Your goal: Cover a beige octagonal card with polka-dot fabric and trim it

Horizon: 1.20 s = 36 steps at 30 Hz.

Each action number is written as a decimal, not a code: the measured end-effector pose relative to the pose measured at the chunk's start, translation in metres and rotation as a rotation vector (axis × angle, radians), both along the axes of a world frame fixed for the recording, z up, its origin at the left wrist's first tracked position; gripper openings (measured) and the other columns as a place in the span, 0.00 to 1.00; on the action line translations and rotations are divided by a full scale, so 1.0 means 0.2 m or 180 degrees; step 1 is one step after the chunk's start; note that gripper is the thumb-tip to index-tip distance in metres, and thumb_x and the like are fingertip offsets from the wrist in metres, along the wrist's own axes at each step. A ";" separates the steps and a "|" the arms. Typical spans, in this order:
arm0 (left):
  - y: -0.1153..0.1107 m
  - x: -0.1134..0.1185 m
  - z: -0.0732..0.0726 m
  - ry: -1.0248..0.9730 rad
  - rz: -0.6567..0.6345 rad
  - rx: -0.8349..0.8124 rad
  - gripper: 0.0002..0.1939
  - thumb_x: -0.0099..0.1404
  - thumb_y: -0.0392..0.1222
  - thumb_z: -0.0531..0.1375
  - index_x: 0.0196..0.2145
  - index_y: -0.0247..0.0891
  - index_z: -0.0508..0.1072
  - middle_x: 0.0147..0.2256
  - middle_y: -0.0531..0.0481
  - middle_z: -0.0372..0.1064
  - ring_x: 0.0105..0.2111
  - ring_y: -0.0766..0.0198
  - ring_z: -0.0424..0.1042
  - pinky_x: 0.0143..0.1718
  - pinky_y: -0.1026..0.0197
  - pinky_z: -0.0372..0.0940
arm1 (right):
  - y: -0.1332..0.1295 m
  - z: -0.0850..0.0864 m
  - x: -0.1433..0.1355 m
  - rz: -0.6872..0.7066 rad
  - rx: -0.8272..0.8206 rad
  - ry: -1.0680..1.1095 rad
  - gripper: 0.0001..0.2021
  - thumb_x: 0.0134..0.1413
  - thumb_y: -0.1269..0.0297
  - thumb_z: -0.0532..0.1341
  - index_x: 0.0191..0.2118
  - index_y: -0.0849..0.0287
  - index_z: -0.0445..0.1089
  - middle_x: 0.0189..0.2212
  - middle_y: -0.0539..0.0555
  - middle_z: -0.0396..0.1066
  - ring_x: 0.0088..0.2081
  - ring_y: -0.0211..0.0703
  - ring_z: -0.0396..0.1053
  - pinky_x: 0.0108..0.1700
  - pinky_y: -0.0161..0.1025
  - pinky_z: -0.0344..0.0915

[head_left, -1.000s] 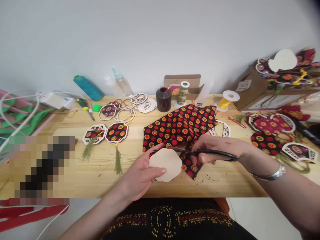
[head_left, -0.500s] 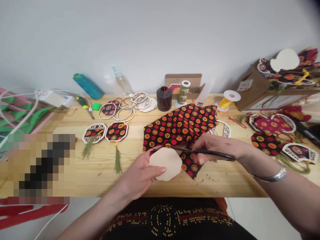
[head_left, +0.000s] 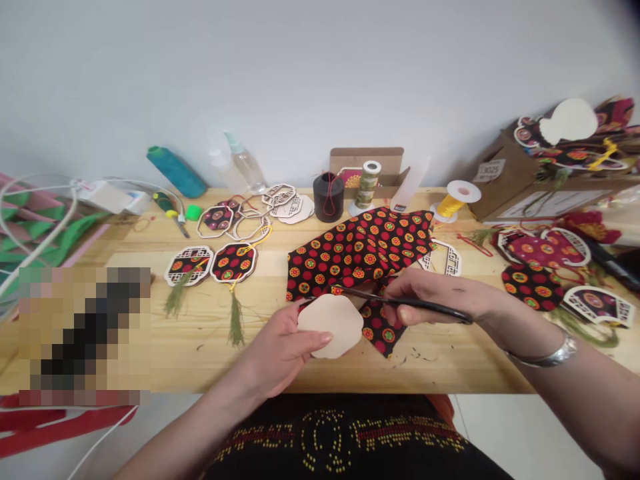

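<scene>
Brown cardboard forms the box (head_left: 505, 193) at the desk's (head_left: 200, 373) right, heaped with patterned ornaments (head_left: 570, 158) and a smooth cream cutout (head_left: 575, 120); a smaller carton (head_left: 367, 157) stands behind an olive spool (head_left: 369, 188). Above the desk, the left hand's (head_left: 283, 347) grip pinches a flat, scalloped cream card (head_left: 333, 327) beside black floral fabric (head_left: 360, 247); the right hand's (head_left: 425, 293) grip clasps glossy black-handled scissors (head_left: 440, 310), blades just beyond the card.

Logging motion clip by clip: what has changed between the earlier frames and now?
Very little: the scissors in the right hand have shifted slightly, too little to say surely which way. Nothing was taken hold of or let go. The left hand still holds the pale card; the patterned cloth lies where it was.
</scene>
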State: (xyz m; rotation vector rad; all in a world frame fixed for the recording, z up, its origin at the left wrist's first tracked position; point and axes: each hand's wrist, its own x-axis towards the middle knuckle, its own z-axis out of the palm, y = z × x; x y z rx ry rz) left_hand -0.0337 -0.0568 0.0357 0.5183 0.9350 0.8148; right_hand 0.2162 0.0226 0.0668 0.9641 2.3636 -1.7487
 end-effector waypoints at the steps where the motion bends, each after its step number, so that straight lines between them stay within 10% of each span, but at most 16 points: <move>1: 0.00 0.00 0.00 -0.0014 -0.0012 0.0006 0.16 0.49 0.30 0.70 0.38 0.33 0.77 0.35 0.44 0.79 0.37 0.57 0.78 0.43 0.57 0.69 | 0.00 0.00 0.00 0.0006 0.0091 -0.0028 0.34 0.53 0.31 0.50 0.28 0.63 0.67 0.21 0.47 0.56 0.23 0.32 0.51 0.23 0.33 0.48; 36: 0.00 -0.01 0.00 -0.0041 -0.0154 0.0067 0.16 0.52 0.30 0.68 0.40 0.32 0.77 0.37 0.41 0.79 0.42 0.52 0.77 0.52 0.48 0.66 | 0.03 -0.02 -0.02 -0.0373 -0.0656 -0.0207 0.18 0.44 0.48 0.69 0.27 0.62 0.76 0.18 0.45 0.64 0.22 0.32 0.54 0.22 0.32 0.48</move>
